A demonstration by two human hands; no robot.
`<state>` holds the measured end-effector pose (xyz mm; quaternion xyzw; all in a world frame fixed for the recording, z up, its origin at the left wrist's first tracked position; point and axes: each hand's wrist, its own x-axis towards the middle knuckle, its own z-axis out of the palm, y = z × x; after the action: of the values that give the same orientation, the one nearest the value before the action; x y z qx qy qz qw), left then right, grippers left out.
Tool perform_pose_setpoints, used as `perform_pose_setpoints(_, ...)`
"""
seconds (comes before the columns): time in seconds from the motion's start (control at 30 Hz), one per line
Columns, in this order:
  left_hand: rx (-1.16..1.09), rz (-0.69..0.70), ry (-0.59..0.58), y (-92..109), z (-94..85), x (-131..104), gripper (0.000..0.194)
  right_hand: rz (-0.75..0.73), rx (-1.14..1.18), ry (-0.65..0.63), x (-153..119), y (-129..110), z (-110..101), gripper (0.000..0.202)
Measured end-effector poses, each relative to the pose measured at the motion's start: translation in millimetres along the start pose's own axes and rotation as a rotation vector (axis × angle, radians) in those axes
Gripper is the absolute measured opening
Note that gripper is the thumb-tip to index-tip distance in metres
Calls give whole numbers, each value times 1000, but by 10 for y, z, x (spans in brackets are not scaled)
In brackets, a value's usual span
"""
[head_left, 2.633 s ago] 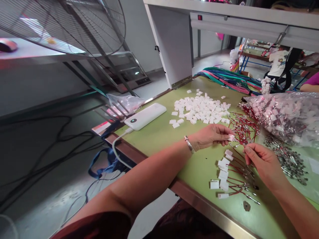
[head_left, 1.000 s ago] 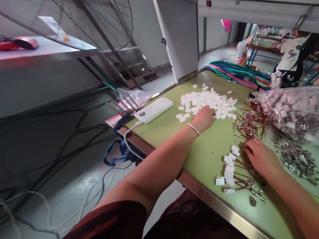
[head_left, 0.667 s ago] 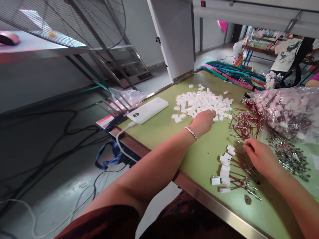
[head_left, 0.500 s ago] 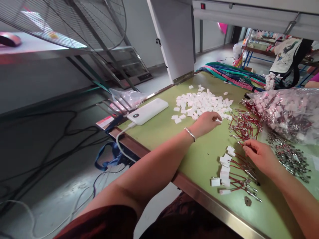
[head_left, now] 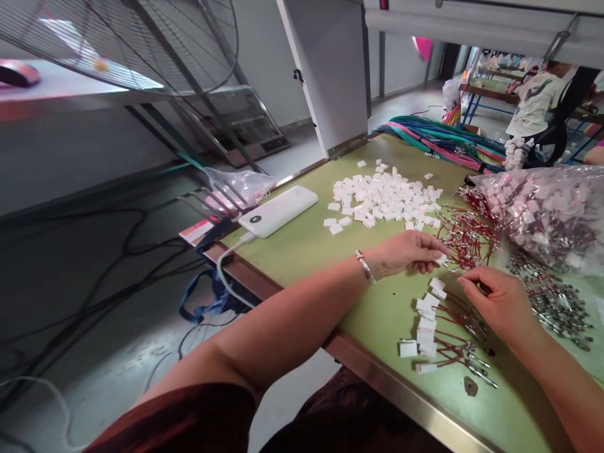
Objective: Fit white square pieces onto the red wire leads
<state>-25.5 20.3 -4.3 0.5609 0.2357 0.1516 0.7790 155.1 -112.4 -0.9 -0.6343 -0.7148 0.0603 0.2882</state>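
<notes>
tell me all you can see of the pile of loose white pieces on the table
The pile is many small, blocky white pieces, plastic by the look, spread loosely at mixed angles on the green tabletop, with strays around its edges. Red wires lie to its right; the left hand is on its near side.

Passable gap between power bank (head_left: 278, 211) and connector pile (head_left: 384, 196), plastic bag (head_left: 550, 217) blocking rightward

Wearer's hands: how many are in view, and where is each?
2. The left hand, beside the heap of red wires, pinches a white connector; the right hand, just right of it, seems to hold a wire lead. Neither is hidden.
</notes>
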Motion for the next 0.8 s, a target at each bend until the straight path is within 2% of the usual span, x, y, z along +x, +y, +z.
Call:
perform_pose_setpoints(0.2, 188, -26, 22, 13, 23, -26, 17, -336, -457, 131, -13, 6, -6, 24)
perform_pose_setpoints(0.37, 118, -41, 19, 3, 41, -23, 18, -422, -622, 122, -36, -16, -6, 26)
perform_pose_setpoints(0.5, 160, -93, -30, 4, 73, -26, 17, -428, -605, 106, -40, -33, 18, 28)
perform_pose_setpoints(0.6, 195, -72, -26, -2, 121, -25, 16, -373, -465, 81, -30, -11, 50, 23)
perform_pose_setpoints(0.7, 178, -37, -23, -25, 160, -12, 12, -319, -282, -13, -15, 31, 71, 19)
perform_pose_setpoints(0.8, 155, -30, -10, -73, 187, 7, 8, -296, -209, -68, -7, 40, 84, 20)
